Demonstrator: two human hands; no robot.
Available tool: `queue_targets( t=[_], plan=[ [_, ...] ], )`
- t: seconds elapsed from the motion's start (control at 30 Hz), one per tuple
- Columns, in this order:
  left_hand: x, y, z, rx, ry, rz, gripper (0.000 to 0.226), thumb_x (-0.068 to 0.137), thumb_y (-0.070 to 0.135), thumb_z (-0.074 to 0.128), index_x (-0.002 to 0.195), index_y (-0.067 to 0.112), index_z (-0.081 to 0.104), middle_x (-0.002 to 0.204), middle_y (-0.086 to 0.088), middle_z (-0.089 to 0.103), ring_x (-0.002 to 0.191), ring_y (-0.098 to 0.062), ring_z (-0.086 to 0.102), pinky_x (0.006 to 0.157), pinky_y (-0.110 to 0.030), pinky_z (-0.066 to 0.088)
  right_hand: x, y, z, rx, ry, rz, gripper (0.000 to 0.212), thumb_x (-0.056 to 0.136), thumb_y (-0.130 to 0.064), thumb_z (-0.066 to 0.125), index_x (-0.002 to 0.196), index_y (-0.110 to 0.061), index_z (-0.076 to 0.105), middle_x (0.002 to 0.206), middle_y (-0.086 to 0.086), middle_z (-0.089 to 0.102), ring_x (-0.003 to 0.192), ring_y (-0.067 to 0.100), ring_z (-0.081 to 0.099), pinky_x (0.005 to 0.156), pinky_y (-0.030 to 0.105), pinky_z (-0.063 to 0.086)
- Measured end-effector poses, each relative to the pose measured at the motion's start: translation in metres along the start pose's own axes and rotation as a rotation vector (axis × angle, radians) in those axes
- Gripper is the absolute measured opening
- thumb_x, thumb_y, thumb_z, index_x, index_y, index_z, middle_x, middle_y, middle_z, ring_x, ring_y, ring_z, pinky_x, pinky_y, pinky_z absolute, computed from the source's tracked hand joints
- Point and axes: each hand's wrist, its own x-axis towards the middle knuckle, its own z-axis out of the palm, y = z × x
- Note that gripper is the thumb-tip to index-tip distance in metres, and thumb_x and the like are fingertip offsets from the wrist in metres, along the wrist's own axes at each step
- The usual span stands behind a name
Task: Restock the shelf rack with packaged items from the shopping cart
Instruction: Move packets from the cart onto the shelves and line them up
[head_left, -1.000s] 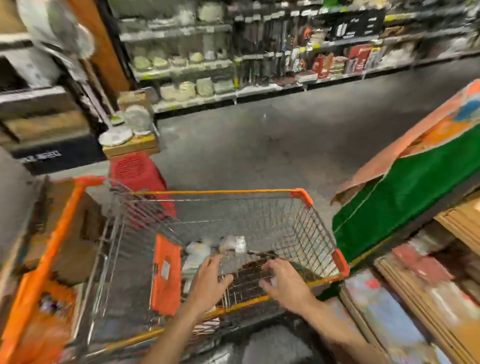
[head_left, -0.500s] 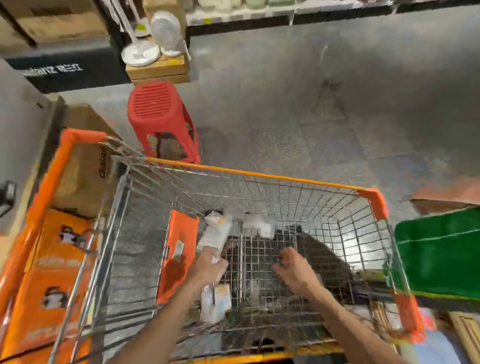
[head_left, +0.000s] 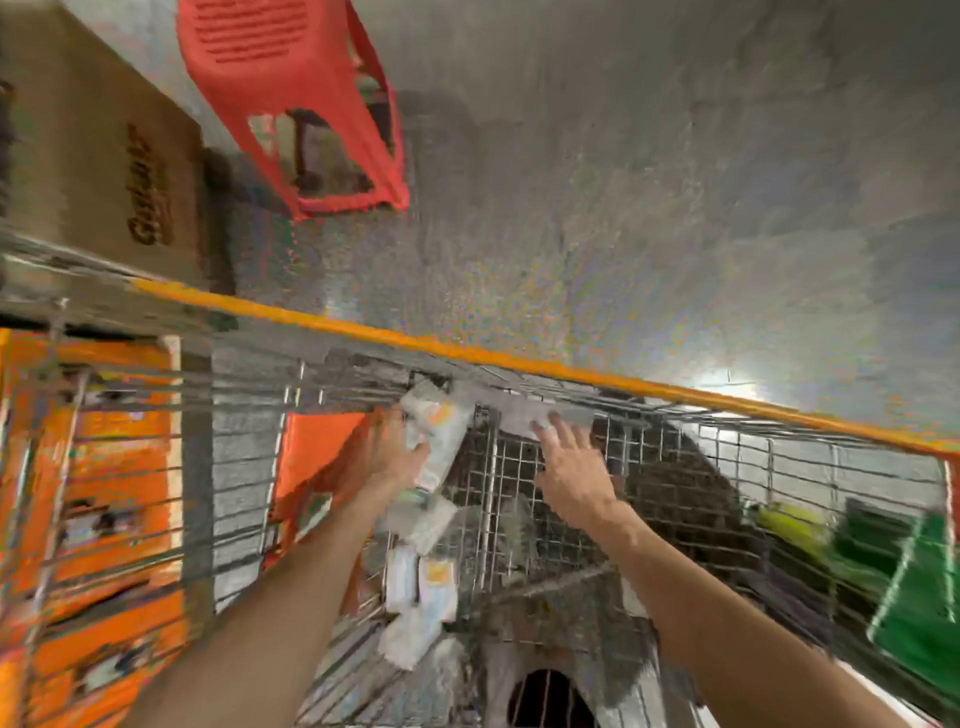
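Observation:
I look down into a wire shopping cart (head_left: 519, 364) with an orange rim. My left hand (head_left: 395, 457) reaches deep into it and grips a white packaged item (head_left: 441, 431) with an orange mark. My right hand (head_left: 571, 467) is spread with fingers straight, its fingertips touching another pale packet (head_left: 524, 415) against the cart's far wall. More white packets (head_left: 421, 582) lie on the cart floor below my left wrist. The picture is blurred by motion.
A red plastic stool (head_left: 291, 98) stands on the grey floor beyond the cart. A brown cardboard box (head_left: 104, 150) sits at the left, orange boxes (head_left: 104, 493) below it. A green item (head_left: 919, 597) lies at the right, outside the cart.
My head has tilted down and closer to the cart. Both hands have reached farther in; the left has taken hold of a white packet and the right now touches the far packet.

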Motion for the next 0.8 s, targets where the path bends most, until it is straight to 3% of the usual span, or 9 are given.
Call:
queue_targets(
  t=[0.13,0.2,0.3,0.4,0.53,0.7,0.8],
  plan=[
    [0.025,0.009,0.015,0.137,0.018,0.056,0.076,0.080,0.034,0.074,0.142,0.021,0.033,0.133,-0.013,0.045,0.123,-0.032,0.047,0.096,-0.038,0.041,0.033,-0.001,0.015,-0.180,-0.015,-0.018,0.084,0.088,-0.002,0.051,0.154,-0.019,0.001,0.161,0.007,-0.004,0.145,0.035,0.009,0.115,0.045,0.021],
    [0.031,0.009,0.023,0.138,0.023,0.054,0.085,0.077,0.041,0.076,0.144,0.021,0.028,0.130,-0.012,0.042,0.120,-0.031,0.048,0.094,-0.037,0.043,0.042,-0.002,0.021,-0.254,0.004,0.001,0.081,0.090,-0.004,0.050,0.153,-0.014,0.001,0.159,0.013,0.007,0.141,0.037,0.020,0.112,0.044,0.027],
    [0.041,0.007,0.032,0.131,0.047,0.022,0.083,0.075,0.053,0.075,0.138,0.014,0.036,0.128,-0.013,0.042,0.118,-0.032,0.050,0.093,-0.039,0.044,0.055,-0.002,0.028,-0.294,0.074,0.012,0.062,0.090,-0.002,0.048,0.145,-0.013,0.021,0.141,0.012,0.037,0.128,0.031,0.037,0.101,0.038,0.037],
    [0.052,0.006,0.038,0.091,0.092,0.034,0.075,0.069,0.056,0.078,0.120,0.013,0.046,0.119,-0.010,0.046,0.103,-0.032,0.058,0.084,-0.041,0.051,0.063,0.004,0.036,-0.262,0.079,0.002,0.059,0.088,-0.004,0.052,0.141,-0.015,0.027,0.137,0.011,0.039,0.124,0.030,0.038,0.099,0.037,0.037],
    [0.052,0.003,0.045,0.079,0.090,0.069,0.073,0.068,0.048,0.082,0.119,0.015,0.042,0.114,-0.008,0.045,0.097,-0.030,0.057,0.082,-0.041,0.050,0.055,0.008,0.052,-0.279,0.034,0.009,0.061,0.090,-0.008,0.053,0.143,-0.010,0.022,0.136,0.014,0.039,0.125,0.031,0.034,0.101,0.038,0.035],
    [0.041,-0.015,0.048,0.012,0.034,0.138,0.066,0.067,0.047,0.081,0.114,0.015,0.048,0.111,-0.011,0.055,0.115,-0.028,0.047,0.099,-0.043,0.041,0.042,0.003,0.061,-0.149,0.054,0.118,0.061,0.088,-0.038,0.055,0.138,-0.012,0.030,0.129,0.013,0.049,0.123,0.032,0.041,0.097,0.039,0.039],
    [0.021,-0.015,0.037,-0.042,-0.024,0.185,0.078,0.072,0.042,0.080,0.134,0.011,0.044,0.132,-0.017,0.048,0.133,-0.031,0.033,0.111,-0.045,0.029,0.024,0.001,0.053,0.152,0.067,0.160,0.055,0.089,-0.040,0.053,0.133,-0.012,0.034,0.118,0.015,0.056,0.104,0.032,0.055,0.082,0.038,0.045]
  ],
)
